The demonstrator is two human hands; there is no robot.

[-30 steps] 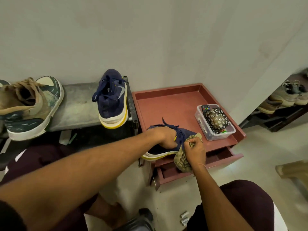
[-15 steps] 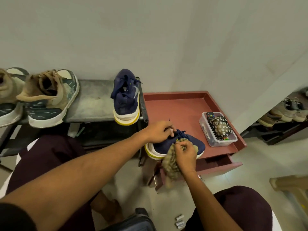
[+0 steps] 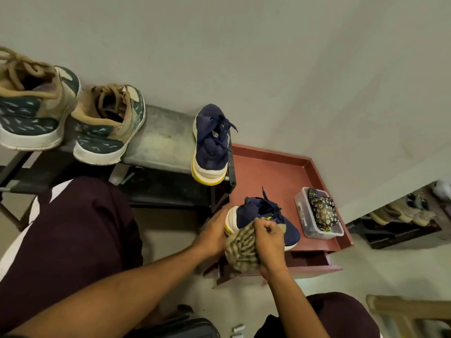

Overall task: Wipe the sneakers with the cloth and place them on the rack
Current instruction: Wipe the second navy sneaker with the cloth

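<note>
Rack (image 3: pixel 158 142): navy sneaker (image 3: pixel 211 147) already on right end. Red worktop (image 3: pixel 280 172): 2nd sneaker (image 3: pixel 288 230) at front edge. Cloth (image 3: pixel 240 250) bunched vs its heel side. L hand (image 3: pixel 214 230) curled round heel; R hand (image 3: pixel 268 236) fisted on cloth. Risk: hard rub shoves sneaker off edge if L grip slips. Vs 0.5 s ago: L hand went from laces to heel.

Left hand (image 3: pixel 214 230) grips the heel of navy sneaker (image 3: pixel 256 212). Right hand (image 3: pixel 268 236), fingers curled, bunches striped cloth (image 3: pixel 240 251) against the sneaker's near side. Sneaker sits at the near edge of red surface (image 3: pixel 268 172), toe pointing right, past the right hand. Clear box (image 3: pixel 301 215) just right of the hands, apart from the toe. Mate (image 3: pixel 211 147) on rack (image 3: pixel 161 142), beyond the left hand, at the rack's right end. Camo pair (image 3: pixel 107 128) on the same rack, well left of both hands.
</note>
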